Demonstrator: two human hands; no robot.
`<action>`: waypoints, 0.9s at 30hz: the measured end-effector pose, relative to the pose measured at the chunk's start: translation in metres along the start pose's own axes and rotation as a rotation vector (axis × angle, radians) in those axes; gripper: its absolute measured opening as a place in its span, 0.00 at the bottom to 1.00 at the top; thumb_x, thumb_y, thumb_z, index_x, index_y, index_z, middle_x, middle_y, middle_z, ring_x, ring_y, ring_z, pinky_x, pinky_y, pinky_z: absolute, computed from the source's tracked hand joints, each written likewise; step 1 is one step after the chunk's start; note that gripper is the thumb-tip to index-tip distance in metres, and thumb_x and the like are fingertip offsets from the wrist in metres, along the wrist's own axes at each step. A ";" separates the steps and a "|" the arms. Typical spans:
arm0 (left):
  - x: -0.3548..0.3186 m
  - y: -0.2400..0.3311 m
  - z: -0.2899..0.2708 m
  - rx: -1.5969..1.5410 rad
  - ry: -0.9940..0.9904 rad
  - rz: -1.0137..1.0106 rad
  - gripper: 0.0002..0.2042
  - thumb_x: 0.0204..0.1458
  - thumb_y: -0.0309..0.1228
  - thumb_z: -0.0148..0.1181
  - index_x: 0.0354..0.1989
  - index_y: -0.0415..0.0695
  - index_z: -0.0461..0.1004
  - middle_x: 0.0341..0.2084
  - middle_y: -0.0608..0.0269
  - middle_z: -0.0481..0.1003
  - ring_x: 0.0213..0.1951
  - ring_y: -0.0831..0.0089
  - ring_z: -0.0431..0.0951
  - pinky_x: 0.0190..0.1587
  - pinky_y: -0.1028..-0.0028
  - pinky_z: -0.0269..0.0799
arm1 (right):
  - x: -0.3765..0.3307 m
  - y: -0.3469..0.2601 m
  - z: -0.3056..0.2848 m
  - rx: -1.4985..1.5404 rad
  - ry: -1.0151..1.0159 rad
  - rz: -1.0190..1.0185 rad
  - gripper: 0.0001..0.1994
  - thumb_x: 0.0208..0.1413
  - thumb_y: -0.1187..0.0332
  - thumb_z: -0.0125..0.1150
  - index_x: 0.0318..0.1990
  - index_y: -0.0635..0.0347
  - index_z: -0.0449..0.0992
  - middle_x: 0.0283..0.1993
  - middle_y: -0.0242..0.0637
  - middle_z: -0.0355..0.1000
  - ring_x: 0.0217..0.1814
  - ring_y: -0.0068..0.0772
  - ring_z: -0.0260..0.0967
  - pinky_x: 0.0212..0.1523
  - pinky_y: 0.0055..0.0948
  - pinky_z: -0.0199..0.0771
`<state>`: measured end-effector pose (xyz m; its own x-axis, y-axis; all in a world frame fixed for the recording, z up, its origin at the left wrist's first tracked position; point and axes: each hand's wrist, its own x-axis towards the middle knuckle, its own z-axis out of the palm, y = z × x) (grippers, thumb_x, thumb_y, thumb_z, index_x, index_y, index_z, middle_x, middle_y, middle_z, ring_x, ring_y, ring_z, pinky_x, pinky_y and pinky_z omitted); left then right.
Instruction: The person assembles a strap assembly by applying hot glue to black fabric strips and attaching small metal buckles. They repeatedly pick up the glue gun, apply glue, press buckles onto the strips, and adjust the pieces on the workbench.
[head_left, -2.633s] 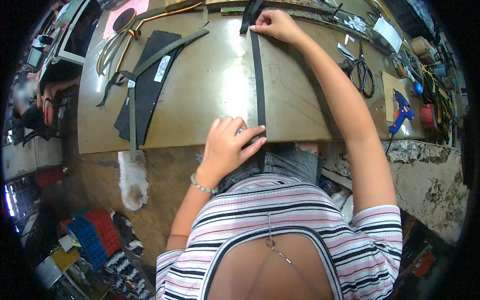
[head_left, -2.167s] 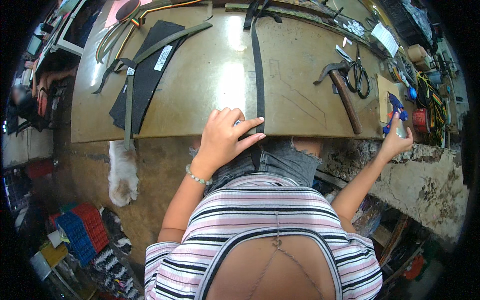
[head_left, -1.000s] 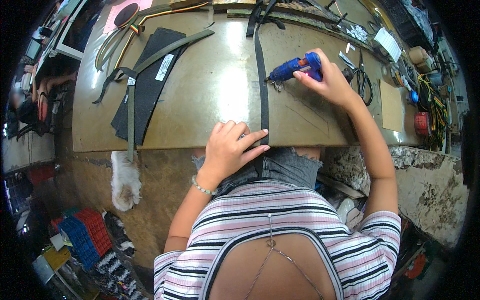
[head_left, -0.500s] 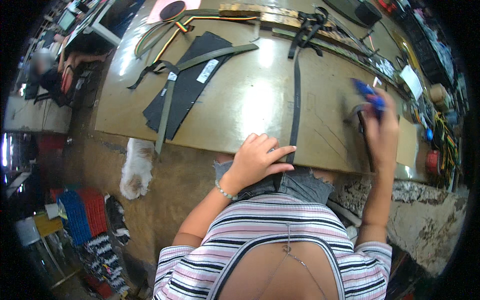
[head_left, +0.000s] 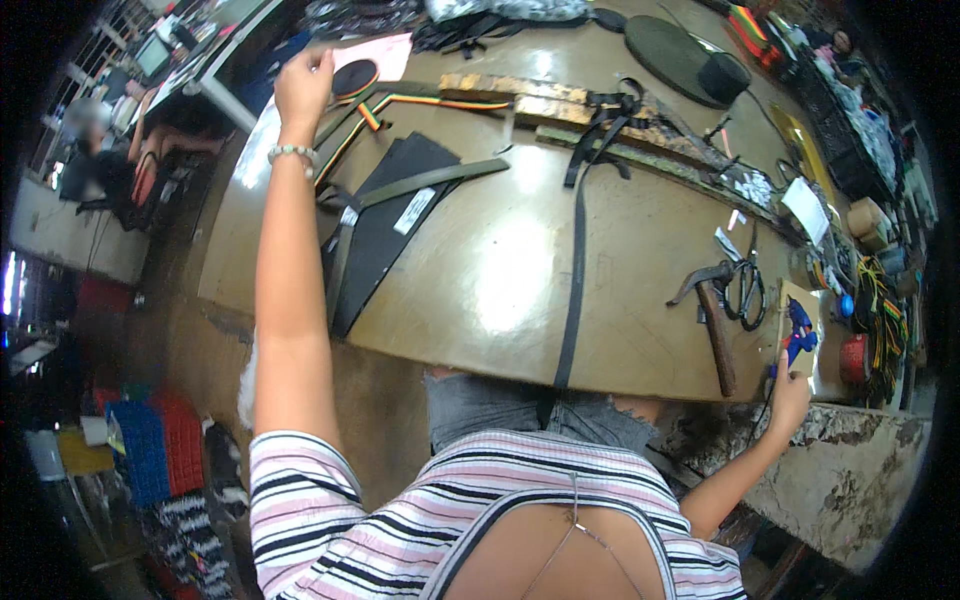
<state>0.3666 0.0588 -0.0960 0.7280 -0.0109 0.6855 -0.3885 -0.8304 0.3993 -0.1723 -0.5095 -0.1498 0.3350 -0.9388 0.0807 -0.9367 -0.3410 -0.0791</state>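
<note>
My left hand [head_left: 303,85] is stretched far out to the table's back left corner. Its fingers are curled by a black oval piece [head_left: 352,78] lying on a pink sheet [head_left: 385,52]; whether it grips either is unclear. My right hand [head_left: 790,397] is at the table's front right edge, fingers on the handle of a blue glue gun [head_left: 800,333] that rests on a small wooden board [head_left: 798,300]. A long black strap [head_left: 575,290] runs from the front edge toward the back of the brown table [head_left: 490,290], and neither hand touches it.
A black leather panel [head_left: 385,235] with olive straps [head_left: 432,180] lies left of centre, a striped ribbon [head_left: 400,100] behind it. Hammer [head_left: 715,325] and scissors [head_left: 750,290] lie near the glue gun. Spools and tape rolls [head_left: 865,215] crowd the right edge. Another person [head_left: 85,150] sits far left.
My left hand has let go of the black strap's near end and reached to the far left corner. My right hand has brought the glue gun down onto the board at the right.
</note>
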 end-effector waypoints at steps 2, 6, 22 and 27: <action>0.003 -0.056 0.050 0.393 -0.448 -0.107 0.27 0.56 0.56 0.57 0.36 0.39 0.82 0.38 0.41 0.81 0.43 0.44 0.81 0.46 0.52 0.76 | -0.029 0.000 -0.026 0.218 0.112 -0.041 0.32 0.64 0.41 0.53 0.45 0.68 0.81 0.42 0.55 0.79 0.46 0.57 0.77 0.50 0.45 0.73; -0.032 -0.123 0.098 0.310 -0.468 -0.132 0.22 0.51 0.46 0.69 0.40 0.36 0.79 0.39 0.42 0.81 0.43 0.47 0.81 0.46 0.54 0.75 | -0.060 -0.006 -0.058 0.583 0.158 -0.062 0.21 0.65 0.54 0.60 0.44 0.70 0.80 0.33 0.45 0.78 0.34 0.29 0.72 0.40 0.31 0.73; -0.055 0.172 -0.170 -0.363 -0.013 0.270 0.11 0.55 0.25 0.68 0.46 0.36 0.82 0.39 0.62 0.82 0.42 0.77 0.79 0.49 0.78 0.73 | -0.095 -0.186 -0.139 1.066 0.780 -1.143 0.11 0.59 0.70 0.65 0.48 0.61 0.80 0.50 0.43 0.78 0.52 0.42 0.76 0.55 0.34 0.72; -0.176 0.246 -0.142 -0.737 -0.243 0.022 0.08 0.54 0.25 0.69 0.40 0.36 0.82 0.33 0.64 0.81 0.37 0.79 0.79 0.44 0.81 0.72 | -0.139 -0.225 -0.119 0.983 0.586 -1.333 0.14 0.61 0.67 0.66 0.51 0.62 0.79 0.48 0.42 0.78 0.49 0.35 0.76 0.51 0.31 0.73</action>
<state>0.0631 -0.0647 -0.0319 0.7861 -0.2160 0.5792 -0.6178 -0.2449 0.7472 -0.0201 -0.2965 -0.0252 0.4686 0.0449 0.8823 0.3992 -0.9017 -0.1661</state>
